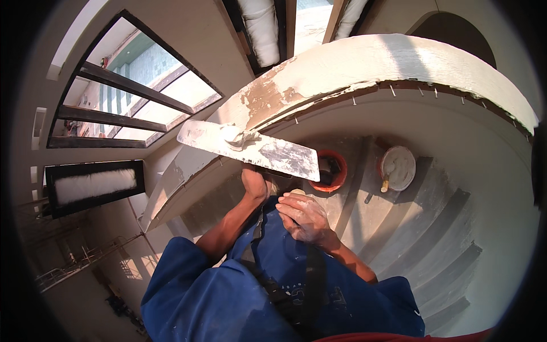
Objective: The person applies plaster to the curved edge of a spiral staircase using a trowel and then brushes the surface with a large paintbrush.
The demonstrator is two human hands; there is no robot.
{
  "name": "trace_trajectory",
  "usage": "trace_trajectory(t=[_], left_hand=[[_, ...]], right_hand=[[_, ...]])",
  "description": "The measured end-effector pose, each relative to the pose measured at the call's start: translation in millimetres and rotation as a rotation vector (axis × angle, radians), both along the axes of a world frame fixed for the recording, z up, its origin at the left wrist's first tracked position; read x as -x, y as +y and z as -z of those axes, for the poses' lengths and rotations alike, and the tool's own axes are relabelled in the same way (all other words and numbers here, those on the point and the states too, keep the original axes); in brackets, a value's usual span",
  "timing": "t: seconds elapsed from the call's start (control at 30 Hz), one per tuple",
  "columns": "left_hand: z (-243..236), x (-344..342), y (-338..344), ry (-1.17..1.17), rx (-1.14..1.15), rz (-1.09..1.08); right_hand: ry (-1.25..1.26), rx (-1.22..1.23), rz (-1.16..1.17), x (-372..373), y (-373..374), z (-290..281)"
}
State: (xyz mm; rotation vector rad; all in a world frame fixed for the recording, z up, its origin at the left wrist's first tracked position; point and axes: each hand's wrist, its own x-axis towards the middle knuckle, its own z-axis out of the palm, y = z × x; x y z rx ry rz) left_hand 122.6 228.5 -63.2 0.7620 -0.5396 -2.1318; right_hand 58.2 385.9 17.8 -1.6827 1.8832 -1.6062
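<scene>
My left hand [254,182] is closed under a long, flat plastering trowel [285,157], whose wide blade hides most of the grip. A lump of wet white plaster [235,137] sits on the blade toward its left part. Just beyond the trowel, the curved wall edge [353,60] is coated white, with a bare brown patch [263,97]. My right hand [305,216], dusted white, is held close to my chest with its fingers bent. A small pale yellowish thing shows at its fingertips; I cannot make out what it is.
Below the wall edge stand a red-orange bucket [343,178] and a bucket of white plaster [400,165] with a yellow-handled tool [385,183] in it. Curved stair steps [421,228] run down at right. Thin nails [392,91] stick out under the edge. A barred window opening [137,91] lies left.
</scene>
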Motion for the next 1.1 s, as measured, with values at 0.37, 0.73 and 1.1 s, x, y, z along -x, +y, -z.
trace_trajectory(t=[0.37,0.73,1.1], left_hand=[[9.7,-51.1,-48.1,-0.454,0.303,0.303],[61.0,-146.0,-184.4,-0.766,0.300,-0.164],[318.0,-390.0,-120.8,-1.811,0.304,-0.211]], right_hand=[[0.614,-0.539,0.183,-45.7,-123.1,26.0],[0.027,-0.823,0.315,-42.7,-196.4,54.4],[-0.391,-0.700,0.773,125.0,-157.7,-34.6]])
